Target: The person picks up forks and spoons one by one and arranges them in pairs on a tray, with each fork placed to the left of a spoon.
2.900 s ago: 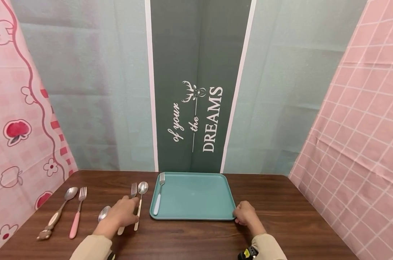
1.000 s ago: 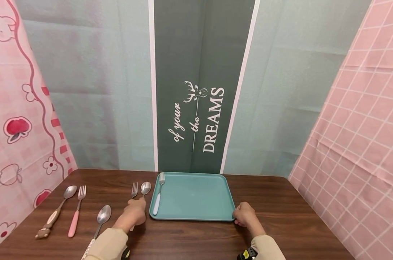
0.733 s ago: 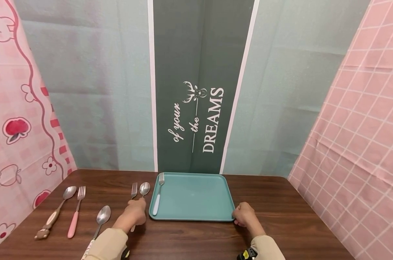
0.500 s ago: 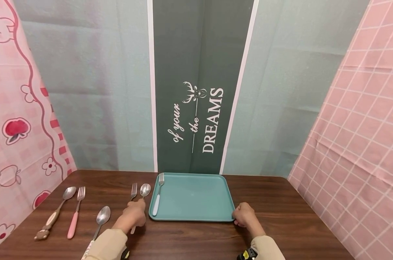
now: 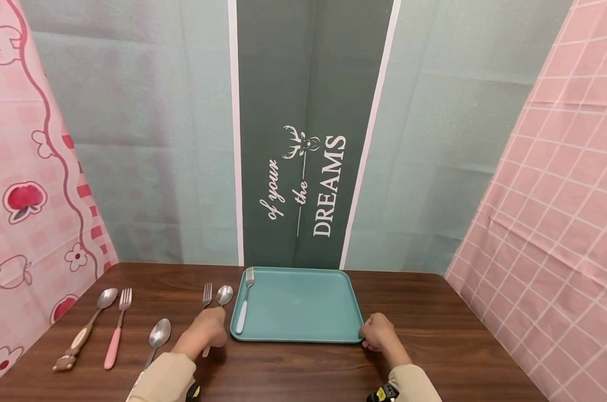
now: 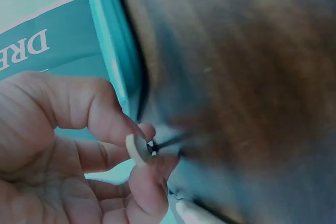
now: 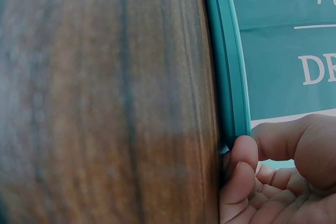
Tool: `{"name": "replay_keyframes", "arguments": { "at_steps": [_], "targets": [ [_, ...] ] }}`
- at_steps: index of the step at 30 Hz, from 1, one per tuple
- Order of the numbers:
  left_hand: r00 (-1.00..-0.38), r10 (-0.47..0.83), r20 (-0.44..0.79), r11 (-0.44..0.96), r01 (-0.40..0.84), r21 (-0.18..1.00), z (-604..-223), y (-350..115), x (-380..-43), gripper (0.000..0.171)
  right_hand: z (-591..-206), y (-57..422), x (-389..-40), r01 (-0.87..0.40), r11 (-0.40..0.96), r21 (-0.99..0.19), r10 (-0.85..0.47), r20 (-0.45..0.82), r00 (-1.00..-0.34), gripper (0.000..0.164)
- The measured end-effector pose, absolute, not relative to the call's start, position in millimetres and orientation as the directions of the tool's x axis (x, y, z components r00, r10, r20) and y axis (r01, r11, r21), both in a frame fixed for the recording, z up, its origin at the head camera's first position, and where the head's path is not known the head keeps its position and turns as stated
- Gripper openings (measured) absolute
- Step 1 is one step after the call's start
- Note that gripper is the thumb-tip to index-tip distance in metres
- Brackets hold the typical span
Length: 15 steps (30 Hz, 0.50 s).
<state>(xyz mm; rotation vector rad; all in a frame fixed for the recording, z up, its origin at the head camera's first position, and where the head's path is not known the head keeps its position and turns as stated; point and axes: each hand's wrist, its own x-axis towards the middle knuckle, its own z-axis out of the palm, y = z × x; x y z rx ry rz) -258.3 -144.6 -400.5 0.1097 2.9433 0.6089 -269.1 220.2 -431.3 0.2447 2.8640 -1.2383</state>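
In the head view, a spoon [image 5: 225, 294] with a cream handle is beside the left side of the teal tray [image 5: 303, 307]. My left hand [image 5: 210, 328] pinches its handle; the left wrist view shows the pale handle end [image 6: 137, 149] between thumb and fingers. Close by on the left lies a fork [image 5: 207, 292], its handle mostly hidden by that hand. My right hand [image 5: 378, 331] grips the tray's near right corner, and in the right wrist view its fingers [image 7: 242, 153] are at the rim. On the tray, along its left side, lies a white-handled fork [image 5: 244, 310].
Further left on the dark wooden table [image 5: 283, 368] lie a spoon [image 5: 159, 333] partly under my left sleeve, a pink-handled fork [image 5: 115, 340] and a brown-handled spoon [image 5: 84, 334]. Printed cloths hang behind the table and on both sides.
My left hand has moved right, from above the fork and spoon to pinching the spoon's handle; the spoon has shifted slightly right. The left sleeve now covers another spoon's handle. My right hand stays put.
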Motion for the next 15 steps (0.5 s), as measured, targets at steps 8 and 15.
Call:
{"name": "replay_keyframes", "arguments": {
  "at_steps": [8,15],
  "targets": [
    [-0.988,0.125,-0.093,0.923,0.081,0.377,-397.6,-142.2,-254.5,0.021,-430.9,220.9,-269.4,0.140,0.675,-0.725,0.135,-0.065,-0.989,0.020],
    [-0.990,0.130,-0.054,0.919,0.099,0.382,-399.2,-142.2,-254.4,0.025,-431.3,220.9,-269.0,0.137,0.672,-0.728,0.134,-0.063,-0.989,0.020]
  ]
}}
